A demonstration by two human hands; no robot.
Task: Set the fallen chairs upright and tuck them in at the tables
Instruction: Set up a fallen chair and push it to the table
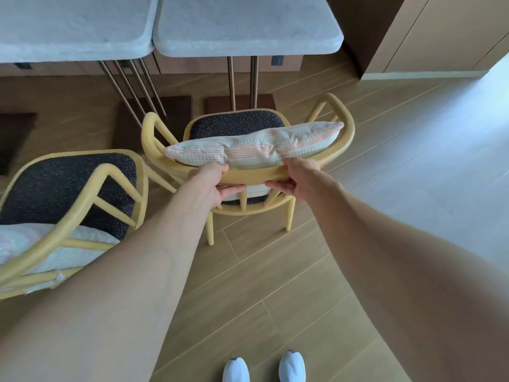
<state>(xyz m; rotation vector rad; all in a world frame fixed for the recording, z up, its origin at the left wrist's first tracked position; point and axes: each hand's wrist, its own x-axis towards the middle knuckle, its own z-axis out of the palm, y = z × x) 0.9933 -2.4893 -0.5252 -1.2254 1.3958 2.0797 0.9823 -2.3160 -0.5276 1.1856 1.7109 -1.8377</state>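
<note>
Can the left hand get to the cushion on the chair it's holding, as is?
Probably yes. The left hand grips the chair's back rail, and the cushion leans right against that rail just above its knuckles, with nothing between. It would have to let go of the rail first.

under me the floor (275,285) is wood-look planks laid at a slant, going pale and glary off to the right. my two white shoes (264,368) stand side by side at the bottom edge. a tan cabinet (440,34) rises in the upper right corner. along the far wall runs a low wooden unit (209,64) with a small dark plate (277,60) on it, maybe a socket.
</note>
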